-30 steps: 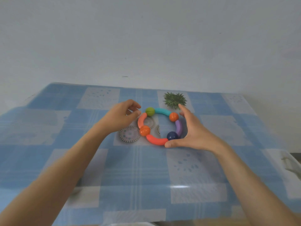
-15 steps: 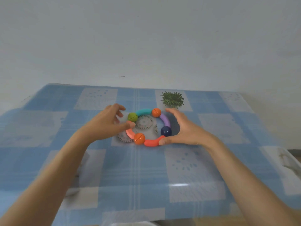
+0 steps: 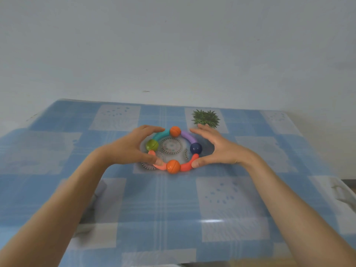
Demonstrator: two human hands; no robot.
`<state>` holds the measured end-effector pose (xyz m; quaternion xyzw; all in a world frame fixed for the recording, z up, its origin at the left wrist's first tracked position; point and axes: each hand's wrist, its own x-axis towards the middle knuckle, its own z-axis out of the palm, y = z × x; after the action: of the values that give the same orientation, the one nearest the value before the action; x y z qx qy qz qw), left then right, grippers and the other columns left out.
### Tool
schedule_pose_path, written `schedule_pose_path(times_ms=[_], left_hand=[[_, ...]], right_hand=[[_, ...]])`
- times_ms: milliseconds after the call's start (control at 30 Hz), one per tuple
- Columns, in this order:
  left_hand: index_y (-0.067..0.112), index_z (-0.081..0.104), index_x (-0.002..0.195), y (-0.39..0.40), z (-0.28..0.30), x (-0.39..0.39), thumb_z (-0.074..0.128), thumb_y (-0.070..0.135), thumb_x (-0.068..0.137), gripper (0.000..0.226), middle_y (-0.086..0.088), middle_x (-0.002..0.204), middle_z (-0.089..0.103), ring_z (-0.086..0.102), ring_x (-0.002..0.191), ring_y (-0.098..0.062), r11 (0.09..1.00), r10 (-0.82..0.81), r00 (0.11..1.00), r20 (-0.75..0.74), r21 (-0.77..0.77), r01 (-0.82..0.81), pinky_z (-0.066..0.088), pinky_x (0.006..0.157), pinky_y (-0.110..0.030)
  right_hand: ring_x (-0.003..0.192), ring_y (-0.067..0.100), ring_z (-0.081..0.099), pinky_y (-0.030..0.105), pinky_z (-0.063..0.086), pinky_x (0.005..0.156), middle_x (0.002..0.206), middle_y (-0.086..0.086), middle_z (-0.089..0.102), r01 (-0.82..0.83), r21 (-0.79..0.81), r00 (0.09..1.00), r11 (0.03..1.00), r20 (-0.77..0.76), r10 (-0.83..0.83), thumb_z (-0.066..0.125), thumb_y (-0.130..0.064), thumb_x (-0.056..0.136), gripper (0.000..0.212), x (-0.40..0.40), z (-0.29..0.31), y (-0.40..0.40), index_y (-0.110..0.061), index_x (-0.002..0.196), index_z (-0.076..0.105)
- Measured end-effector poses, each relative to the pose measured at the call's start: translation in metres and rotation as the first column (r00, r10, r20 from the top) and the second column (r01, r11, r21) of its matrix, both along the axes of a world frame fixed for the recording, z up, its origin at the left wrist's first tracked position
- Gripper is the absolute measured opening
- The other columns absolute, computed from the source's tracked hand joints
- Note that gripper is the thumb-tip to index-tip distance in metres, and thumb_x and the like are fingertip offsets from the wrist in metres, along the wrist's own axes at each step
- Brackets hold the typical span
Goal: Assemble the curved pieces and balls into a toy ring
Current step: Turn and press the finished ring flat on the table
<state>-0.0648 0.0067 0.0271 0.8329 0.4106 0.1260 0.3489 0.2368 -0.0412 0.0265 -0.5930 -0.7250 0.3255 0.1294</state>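
The toy ring (image 3: 187, 136) lies flat on the blue checked tablecloth (image 3: 163, 199), a closed loop of teal, purple, red and pink curved pieces joined by two orange balls, a green ball and a dark blue ball. My left hand (image 3: 131, 149) cups its left side, thumb on the pink piece and fingers over the teal piece. My right hand (image 3: 215, 149) cups the right side, thumb pressed on the red piece, fingers arched beside the purple piece.
A spiky green plant-like object (image 3: 205, 116) sits just behind my right hand. Round patterned discs (image 3: 171, 145) show inside and under the ring. The wall rises beyond the table's far edge, and a white object (image 3: 344, 193) lies at the right edge.
The ring has turned counter-clockwise between my hands: the green ball went from the top to the left side, the dark blue ball from the front to the right. My left hand closed in on the ring.
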Motion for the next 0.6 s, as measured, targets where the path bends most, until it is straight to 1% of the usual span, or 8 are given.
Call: schedule_pose_path(times_ms=[67,100,200,233,300,400,467,600], left_hand=[[0.038,0.027,0.155,0.002,-0.001,0.001,0.087,0.041,0.071,0.103,0.021,0.155,0.026,0.024,0.143,0.0,1.0,-0.012,1.0,0.007,-0.008,0.012,0.021,0.113,-0.022],[0.038,0.023,0.156,0.003,-0.002,0.001,0.087,0.033,0.075,0.104,0.023,0.157,0.022,0.021,0.144,0.002,0.999,-0.015,1.0,0.009,-0.034,0.016,0.019,0.113,-0.019],[0.039,0.013,0.158,0.007,-0.006,0.001,0.086,0.03,0.076,0.11,0.026,0.16,0.023,0.021,0.145,0.007,0.988,-0.041,0.998,0.037,-0.146,0.046,0.021,0.106,-0.003],[0.039,0.012,0.159,0.008,-0.007,0.002,0.085,0.031,0.075,0.112,0.026,0.16,0.024,0.021,0.145,0.007,0.985,-0.052,0.998,0.038,-0.161,0.057,0.021,0.107,-0.003],[0.038,0.01,0.159,0.008,-0.009,0.002,0.085,0.034,0.075,0.113,0.026,0.161,0.024,0.022,0.146,0.006,0.986,-0.061,0.998,0.025,-0.154,0.064,0.018,0.117,-0.016],[0.039,0.01,0.159,0.006,-0.008,0.002,0.084,0.04,0.075,0.111,0.028,0.16,0.022,0.019,0.145,0.007,0.991,-0.058,0.998,0.001,-0.122,0.058,0.005,0.126,-0.034],[0.038,0.012,0.159,0.006,-0.008,0.002,0.083,0.04,0.076,0.109,0.028,0.161,0.021,0.016,0.145,0.009,0.991,-0.062,0.998,0.0,-0.115,0.061,-0.001,0.126,-0.037],[0.037,0.013,0.159,0.003,-0.01,0.003,0.081,0.037,0.08,0.105,0.028,0.161,0.02,0.014,0.145,0.011,0.995,-0.053,0.999,0.003,-0.085,0.053,-0.007,0.125,-0.035]], right_hand=[[0.154,0.004,-0.009,0.041,0.007,0.128,0.17,-0.012,0.004,0.003,0.017,1.0,1.0,-0.012,-0.003,0.09,-0.053,0.062,0.113,-0.001,-0.001,0.002,-0.04,0.156,0.028],[0.154,0.004,-0.009,0.042,0.007,0.128,0.17,-0.012,0.004,-0.003,0.026,1.0,1.0,-0.01,0.003,0.089,-0.056,0.06,0.113,-0.002,-0.002,0.003,-0.042,0.154,0.029],[0.155,0.006,-0.012,0.044,0.005,0.127,0.17,-0.012,0.0,-0.038,0.037,0.999,0.999,-0.005,0.038,0.088,-0.061,0.057,0.113,-0.003,-0.006,0.005,-0.048,0.152,0.029],[0.155,0.006,-0.014,0.042,0.005,0.127,0.17,-0.011,-0.001,-0.046,0.036,0.999,0.998,-0.004,0.046,0.089,-0.06,0.058,0.113,-0.003,-0.007,0.005,-0.05,0.153,0.029],[0.155,0.007,-0.014,0.042,0.005,0.126,0.17,-0.009,-0.001,-0.054,0.033,0.999,0.998,-0.001,0.054,0.09,-0.058,0.059,0.113,-0.004,-0.009,0.006,-0.051,0.153,0.028],[0.155,0.008,-0.013,0.048,0.007,0.127,0.17,-0.005,0.004,-0.06,0.024,0.998,0.998,-0.008,0.06,0.088,-0.064,0.057,0.115,-0.004,-0.014,0.008,-0.051,0.153,0.025],[0.155,0.007,-0.012,0.049,0.008,0.127,0.17,-0.006,0.007,-0.068,0.011,0.997,0.998,-0.019,0.069,0.087,-0.067,0.056,0.116,-0.003,-0.017,0.009,-0.052,0.152,0.024],[0.156,0.008,-0.006,0.049,0.011,0.127,0.168,-0.007,0.013,-0.097,0.005,0.995,0.995,0.013,0.097,0.084,-0.074,0.052,0.119,0.0,-0.016,0.012,-0.05,0.153,0.024]])
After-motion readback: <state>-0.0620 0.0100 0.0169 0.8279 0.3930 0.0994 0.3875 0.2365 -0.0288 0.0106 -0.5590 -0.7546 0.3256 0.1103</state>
